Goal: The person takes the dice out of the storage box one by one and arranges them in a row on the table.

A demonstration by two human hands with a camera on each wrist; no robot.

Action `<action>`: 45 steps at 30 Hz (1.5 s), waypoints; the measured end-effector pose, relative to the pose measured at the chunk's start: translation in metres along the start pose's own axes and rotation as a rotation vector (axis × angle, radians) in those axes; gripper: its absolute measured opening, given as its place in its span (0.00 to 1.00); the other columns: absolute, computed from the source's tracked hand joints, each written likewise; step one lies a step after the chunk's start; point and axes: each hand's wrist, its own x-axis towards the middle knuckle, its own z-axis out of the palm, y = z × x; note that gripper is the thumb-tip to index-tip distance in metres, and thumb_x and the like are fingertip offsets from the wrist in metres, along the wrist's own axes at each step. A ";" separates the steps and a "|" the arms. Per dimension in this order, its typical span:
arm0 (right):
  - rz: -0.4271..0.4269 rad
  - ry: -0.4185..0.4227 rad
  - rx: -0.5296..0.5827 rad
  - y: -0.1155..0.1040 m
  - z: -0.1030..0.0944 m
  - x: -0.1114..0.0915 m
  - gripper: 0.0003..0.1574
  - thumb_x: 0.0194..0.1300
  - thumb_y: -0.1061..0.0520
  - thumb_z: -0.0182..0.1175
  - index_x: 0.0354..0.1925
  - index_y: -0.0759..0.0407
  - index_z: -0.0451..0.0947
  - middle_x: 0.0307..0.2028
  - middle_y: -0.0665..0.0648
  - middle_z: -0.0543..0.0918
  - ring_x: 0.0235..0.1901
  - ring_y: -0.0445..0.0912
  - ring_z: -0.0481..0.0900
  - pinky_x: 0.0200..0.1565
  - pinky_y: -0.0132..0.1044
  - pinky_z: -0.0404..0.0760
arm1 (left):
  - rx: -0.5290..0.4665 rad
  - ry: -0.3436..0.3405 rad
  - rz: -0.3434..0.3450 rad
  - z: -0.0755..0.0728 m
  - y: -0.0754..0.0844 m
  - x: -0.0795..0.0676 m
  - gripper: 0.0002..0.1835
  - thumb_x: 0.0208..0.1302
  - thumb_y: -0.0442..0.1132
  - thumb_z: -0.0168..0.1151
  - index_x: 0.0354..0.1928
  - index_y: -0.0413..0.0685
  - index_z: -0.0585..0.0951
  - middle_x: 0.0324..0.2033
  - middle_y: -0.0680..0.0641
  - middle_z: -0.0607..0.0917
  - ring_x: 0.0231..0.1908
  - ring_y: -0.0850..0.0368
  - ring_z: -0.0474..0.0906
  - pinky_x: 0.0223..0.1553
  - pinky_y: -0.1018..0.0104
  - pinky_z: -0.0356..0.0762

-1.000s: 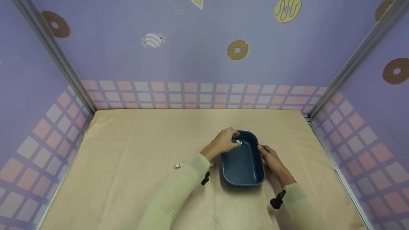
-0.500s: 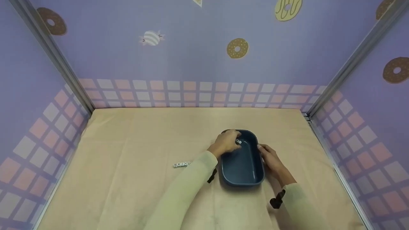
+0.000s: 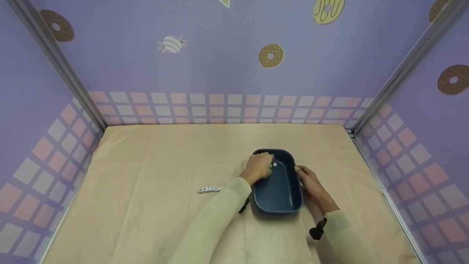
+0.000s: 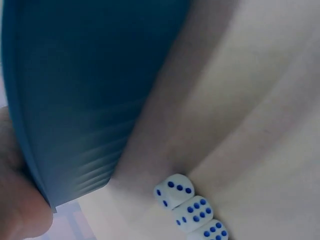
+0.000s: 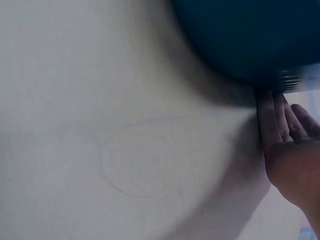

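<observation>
A dark blue storage box [image 3: 278, 194] stands on the cloth in the head view. My left hand [image 3: 259, 167] reaches over its left wall, fingers curled down inside near the far end. A sliver of white shows at the fingertips, seemingly a pinched die, mostly hidden. Just right of them a white die [image 3: 275, 164] lies in the box. My right hand [image 3: 311, 181] holds the right wall, thumb at the rim and fingers along the outside. Left of the box, a row of white dice [image 3: 209, 189] with blue pips lies on the cloth, partly covered by the left sleeve.
Beige cloth [image 3: 165, 157] covers the table. Purple patterned walls [image 3: 220, 66] stand at the back and both sides, with metal posts [image 3: 66, 69] at the corners. In the left wrist view, several dice [image 4: 194, 212] touch end to end close to the box's outer wall.
My left hand has gone deeper into the box and its fingers have curled in toward the dice there. The left sleeve has shifted right, uncovering more of the row. The right hand stays put.
</observation>
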 end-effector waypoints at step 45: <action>0.000 -0.017 -0.033 -0.001 -0.001 -0.002 0.42 0.82 0.36 0.52 0.76 0.64 0.63 0.78 0.64 0.63 0.82 0.60 0.49 0.81 0.57 0.46 | -0.546 0.183 0.068 -0.051 -0.164 -0.161 0.06 0.73 0.34 0.68 0.47 0.42 0.85 0.42 0.46 0.83 0.45 0.50 0.82 0.50 0.57 0.83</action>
